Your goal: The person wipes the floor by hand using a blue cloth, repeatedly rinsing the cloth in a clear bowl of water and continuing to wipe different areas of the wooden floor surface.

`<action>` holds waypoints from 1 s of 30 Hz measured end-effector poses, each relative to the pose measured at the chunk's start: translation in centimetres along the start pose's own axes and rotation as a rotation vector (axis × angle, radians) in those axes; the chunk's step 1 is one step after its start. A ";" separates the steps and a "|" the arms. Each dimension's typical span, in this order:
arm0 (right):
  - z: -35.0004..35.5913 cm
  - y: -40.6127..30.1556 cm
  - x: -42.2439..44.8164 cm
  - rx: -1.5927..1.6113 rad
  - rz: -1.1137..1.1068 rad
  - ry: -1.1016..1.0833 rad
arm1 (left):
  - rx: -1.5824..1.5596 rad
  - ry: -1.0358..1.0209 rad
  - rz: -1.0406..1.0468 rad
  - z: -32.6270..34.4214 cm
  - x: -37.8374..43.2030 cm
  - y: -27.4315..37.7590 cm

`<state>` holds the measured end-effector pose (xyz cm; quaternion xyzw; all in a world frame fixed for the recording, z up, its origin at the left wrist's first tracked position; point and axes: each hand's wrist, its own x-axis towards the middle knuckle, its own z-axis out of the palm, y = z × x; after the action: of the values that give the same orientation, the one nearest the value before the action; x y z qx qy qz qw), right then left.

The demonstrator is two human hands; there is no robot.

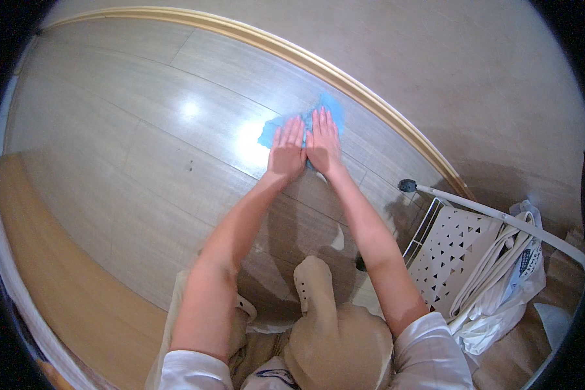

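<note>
My left hand (287, 148) lies flat, palm down, on a thin blue cloth (271, 129) spread over the wood-look plank floor (141, 92). Beside it, my right hand (324, 146) also rests flat on the cloth, the thumbs close together. Fingers point away from me on both hands, and neither hand grips the cloth. Blue edges stick out past the left hand's outer side and beyond the right fingertips; the part under the palms is hidden.
A light wood baseboard (292, 48) curves along the wall (448, 73). At right stands a white wheeled cart frame (492, 212) with a perforated white basket (448, 258) and plastic bags (507, 302). A tan wooden board (63, 243) borders the floor at left. My beige clog (314, 278) is below.
</note>
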<state>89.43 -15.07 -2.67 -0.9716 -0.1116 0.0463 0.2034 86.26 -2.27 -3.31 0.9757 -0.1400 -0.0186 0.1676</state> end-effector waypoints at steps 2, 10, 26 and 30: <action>-0.3 0.4 -1.5 0.008 0.031 -0.048 | -0.024 -0.144 -0.028 0.4 -0.7 1.0; -0.8 2.7 -6.7 -0.045 0.086 -0.042 | -0.021 -0.051 0.055 1.5 -3.8 5.1; -1.4 4.2 -3.3 -0.097 -0.075 -0.033 | -0.216 0.092 -0.085 0.3 -2.6 6.2; -1.2 4.3 -1.9 -0.102 -0.116 -0.033 | -0.157 0.092 -0.067 0.1 -1.8 5.4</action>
<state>88.60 -19.80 -3.21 -0.9717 -0.1731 0.0450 0.1540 83.11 -6.68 -1.59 0.9635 -0.0974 0.0097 0.2490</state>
